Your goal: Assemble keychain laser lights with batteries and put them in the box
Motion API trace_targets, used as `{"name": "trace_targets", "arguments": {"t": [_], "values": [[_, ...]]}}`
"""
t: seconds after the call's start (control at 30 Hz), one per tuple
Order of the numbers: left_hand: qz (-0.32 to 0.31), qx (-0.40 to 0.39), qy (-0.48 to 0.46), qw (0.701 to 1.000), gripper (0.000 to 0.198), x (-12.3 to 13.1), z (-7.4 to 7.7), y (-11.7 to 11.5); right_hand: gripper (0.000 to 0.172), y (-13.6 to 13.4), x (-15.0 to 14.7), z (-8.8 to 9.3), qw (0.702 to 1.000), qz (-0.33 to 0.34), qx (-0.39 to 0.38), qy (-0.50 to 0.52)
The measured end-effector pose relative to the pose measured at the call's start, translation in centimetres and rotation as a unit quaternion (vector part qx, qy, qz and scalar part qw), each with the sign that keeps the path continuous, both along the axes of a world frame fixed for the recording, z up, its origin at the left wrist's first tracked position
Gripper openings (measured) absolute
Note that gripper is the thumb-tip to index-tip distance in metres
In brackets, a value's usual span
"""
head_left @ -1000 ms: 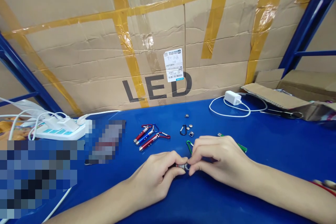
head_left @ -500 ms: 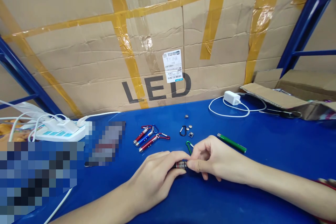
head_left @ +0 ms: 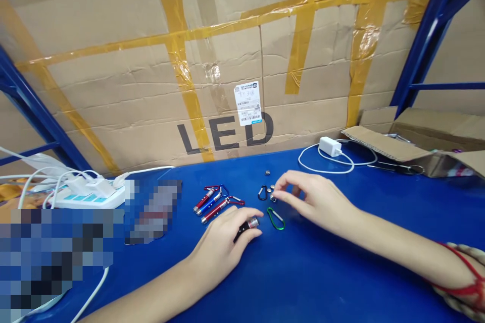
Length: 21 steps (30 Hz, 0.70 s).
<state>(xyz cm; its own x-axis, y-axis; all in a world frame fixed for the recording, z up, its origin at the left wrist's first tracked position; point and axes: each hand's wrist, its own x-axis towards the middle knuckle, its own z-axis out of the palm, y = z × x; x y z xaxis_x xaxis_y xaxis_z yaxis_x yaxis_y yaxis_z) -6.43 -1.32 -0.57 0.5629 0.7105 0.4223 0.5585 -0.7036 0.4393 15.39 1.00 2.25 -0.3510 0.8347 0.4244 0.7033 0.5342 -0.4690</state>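
Note:
My left hand [head_left: 227, 237] is closed around a small black flashlight [head_left: 242, 231], whose silver end points to the right. My right hand [head_left: 306, 194] reaches over the table, thumb and forefinger pinched on a small silver metal cap [head_left: 273, 198]. Two button cells [head_left: 269, 190] lie right beside those fingertips, next to a black carabiner [head_left: 262, 193]. Between the hands rests a green carabiner [head_left: 276, 219]. Left of them lie two red keychain flashlights [head_left: 215, 210] and a blue one [head_left: 209, 203], each with a carabiner. Another small metal piece [head_left: 267, 172] sits farther back.
A tall taped cardboard box [head_left: 144, 96] stands behind the blue table [head_left: 303, 272]. At left are a white power strip [head_left: 91, 197] with cables and a blurred-out flat object [head_left: 155, 212]. A white charger [head_left: 330, 146] and an open carton [head_left: 409, 144] are at back right.
My right hand has left the black flashlight's end and moved up and back to the small metal parts. My left hand keeps the flashlight, now tilted. The green tube is no longer visible.

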Motion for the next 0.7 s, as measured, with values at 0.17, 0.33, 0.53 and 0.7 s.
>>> {"name": "trace_targets", "arguments": {"t": [0.17,0.33,0.53,0.7], "values": [[-0.021,0.013,0.017,1.0,0.014,0.2,0.2,0.4,0.015,1.8,1.8,0.0,0.986,0.011,0.084,-0.145],[-0.026,0.044,0.084,0.995,0.017,0.4,0.6,0.2,0.007,1.5,1.4,0.1,0.981,0.073,0.078,-0.162],[-0.015,0.105,0.127,0.986,0.02,0.4,0.7,-0.1,0.02,1.0,0.7,-0.2,0.985,0.031,0.12,-0.122],[0.0,0.192,0.14,0.971,0.027,0.6,2.4,-2.6,0.018,0.4,0.5,0.7,0.973,-0.001,0.214,-0.09]]}}
